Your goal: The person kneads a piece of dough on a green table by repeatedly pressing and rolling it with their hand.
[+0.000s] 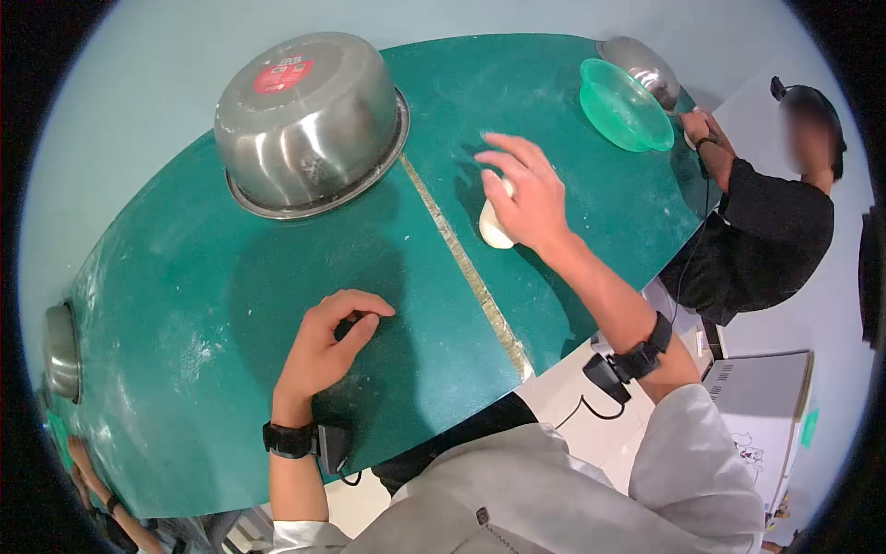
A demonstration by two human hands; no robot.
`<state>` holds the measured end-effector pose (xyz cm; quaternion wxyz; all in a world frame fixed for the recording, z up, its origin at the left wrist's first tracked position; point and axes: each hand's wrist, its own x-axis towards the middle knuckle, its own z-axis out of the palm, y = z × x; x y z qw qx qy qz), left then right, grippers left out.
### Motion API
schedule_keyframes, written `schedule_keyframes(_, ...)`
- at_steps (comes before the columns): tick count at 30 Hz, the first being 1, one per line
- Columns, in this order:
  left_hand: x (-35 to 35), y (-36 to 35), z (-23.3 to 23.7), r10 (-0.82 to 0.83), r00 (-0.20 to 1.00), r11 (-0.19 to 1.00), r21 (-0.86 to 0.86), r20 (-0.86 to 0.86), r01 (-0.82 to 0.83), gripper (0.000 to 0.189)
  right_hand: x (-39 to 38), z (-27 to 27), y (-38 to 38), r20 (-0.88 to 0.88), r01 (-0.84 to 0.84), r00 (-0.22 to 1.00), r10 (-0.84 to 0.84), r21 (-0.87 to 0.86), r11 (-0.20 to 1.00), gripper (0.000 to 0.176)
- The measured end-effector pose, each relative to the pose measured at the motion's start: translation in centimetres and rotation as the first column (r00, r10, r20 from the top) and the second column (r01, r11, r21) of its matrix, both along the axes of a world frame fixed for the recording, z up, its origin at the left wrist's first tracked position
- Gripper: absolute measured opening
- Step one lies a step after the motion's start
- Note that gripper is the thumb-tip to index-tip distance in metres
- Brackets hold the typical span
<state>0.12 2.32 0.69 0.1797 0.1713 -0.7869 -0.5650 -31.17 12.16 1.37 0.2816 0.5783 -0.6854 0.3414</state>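
Observation:
A pale, smooth lump that looks like dough point(496, 226) rests on the green table point(443, 323), right of the worn strip that crosses it. Over the lump's upper part is my right hand point(531, 194), palm down with its fingers apart; whether the palm presses on it is hidden. My left hand point(337, 340) hovers over or rests on the table left of the strip, fingers curled with thumb and forefinger a little apart and nothing between them. Each wrist wears a black strap with a small box.
A large upturned steel bowl point(309, 129) stands at the back left. At the back right are a green basin point(626, 106) and a steel bowl point(646, 69), beside a person in black point(766, 203). Another steel bowl point(63, 351) and another person's arms point(101, 480) are far left.

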Motion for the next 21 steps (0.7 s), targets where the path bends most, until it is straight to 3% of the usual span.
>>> schedule_keyframes(2, 0.0, 0.1, 0.2, 0.013, 0.999, 0.999, 0.041, 0.034, -0.014, 0.016, 0.3, 0.2, 1.9, 0.274, -0.091, 0.961, 0.033, 0.202, 0.975, 0.015)
schedule_keyframes(5, -0.1, 0.0, 0.0, 0.002, 1.0, 0.999, 0.039, 0.022, -0.003, 0.017, 0.9, 1.6, 4.3, 0.311, -0.116, 0.95, 0.003, 0.347, 0.931, 0.012)
schedule_keyframes(14, -0.2, -0.1, 0.1, -0.014, 0.999, 0.995, -0.102, -0.042, 0.01, 0.015, 2.7, -0.2, 2.9, 0.115, -0.029, 0.993, 0.001, 0.245, 0.969, 0.025)
schedule_keyframes(16, -0.2, -0.1, 0.2, 0.003, 0.998, 0.998, -0.069, -0.056, -0.007, 0.015, 1.6, -0.1, -0.1, -0.049, -0.054, 0.996, 0.07, 0.278, 0.959, 0.029)
schedule_keyframes(18, -0.2, -0.2, 0.5, -0.02, 0.998, 0.995, -0.097, -0.054, 0.015, 0.016, 0.4, -0.5, -2.2, 0.017, -0.087, 0.996, 0.088, 0.384, 0.919, 0.03)
schedule_keyframes(20, -0.3, -0.2, 0.4, -0.016, 0.999, 0.996, -0.093, -0.047, 0.012, 0.015, -1.0, -0.7, -4.1, -0.033, -0.07, 0.995, 0.093, 0.433, 0.899, 0.032)
schedule_keyframes(21, -0.4, -0.2, 0.4, -0.018, 0.999, 0.994, -0.105, -0.043, 0.013, 0.015, -1.3, -0.7, -4.7, 0.065, -0.08, 0.996, 0.052, 0.545, 0.835, 0.041)
